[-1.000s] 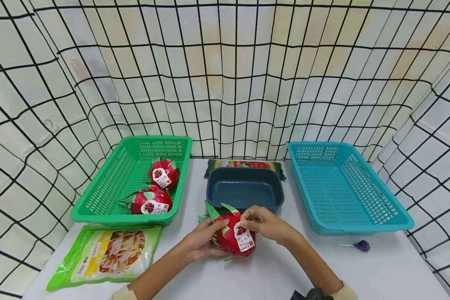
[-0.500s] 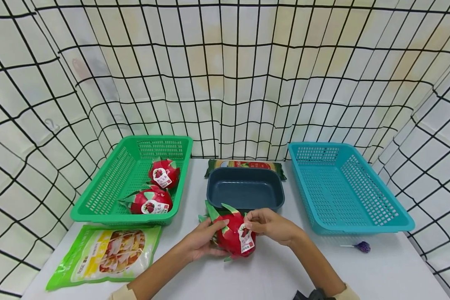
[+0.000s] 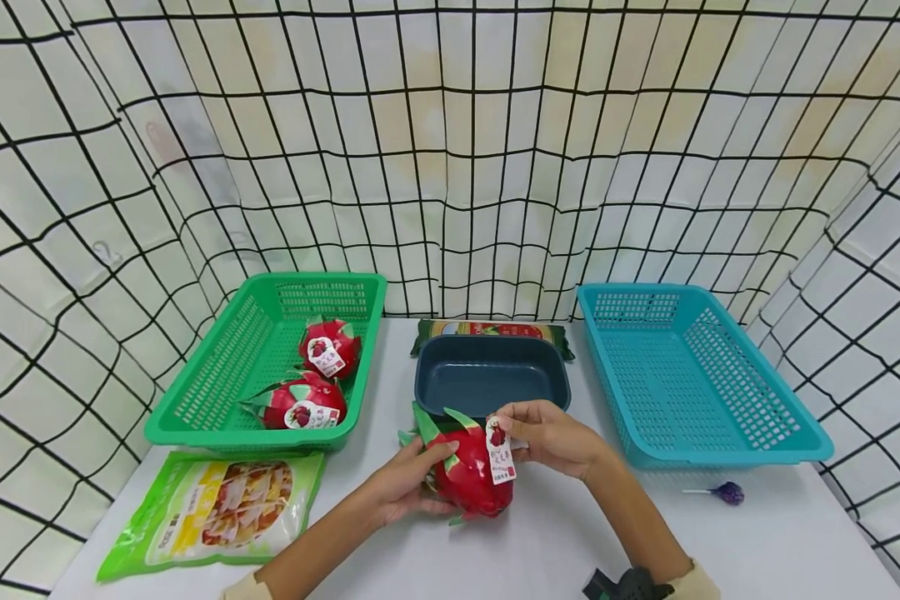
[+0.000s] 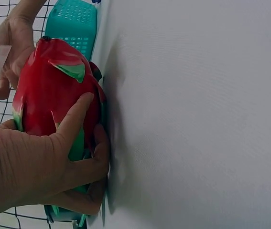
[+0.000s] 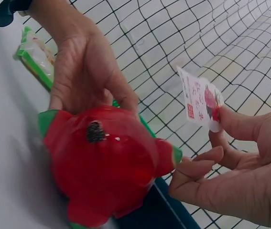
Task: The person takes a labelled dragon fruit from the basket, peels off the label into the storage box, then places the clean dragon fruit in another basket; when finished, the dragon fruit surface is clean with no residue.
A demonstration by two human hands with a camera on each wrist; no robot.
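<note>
A red dragon fruit (image 3: 471,477) with green scale tips is held low over the white table, in front of the dark blue dish. My left hand (image 3: 412,479) grips it from the left side, thumb on top and fingers around it, as the left wrist view also shows. Between thumb and forefinger, my right hand (image 3: 551,437) pinches a white label sticker (image 5: 201,99) printed with a fruit picture and red marks. In the right wrist view the sticker stands apart from the fruit's skin. The right hand's other fingers are close to a scale tip; whether they touch it I cannot tell.
The green basket (image 3: 255,287) at left holds two labelled dragon fruits (image 3: 305,402). A food bag (image 3: 217,508) lies before it. The dark blue dish (image 3: 492,375) stands mid-table, a green packet (image 3: 495,329) behind it. At right are a blue basket (image 3: 708,457) and a lollipop (image 3: 729,493).
The label sticker has come away from the dragon fruit's skin. My right hand has moved slightly up and right with it. The left hand keeps its hold on the fruit.
</note>
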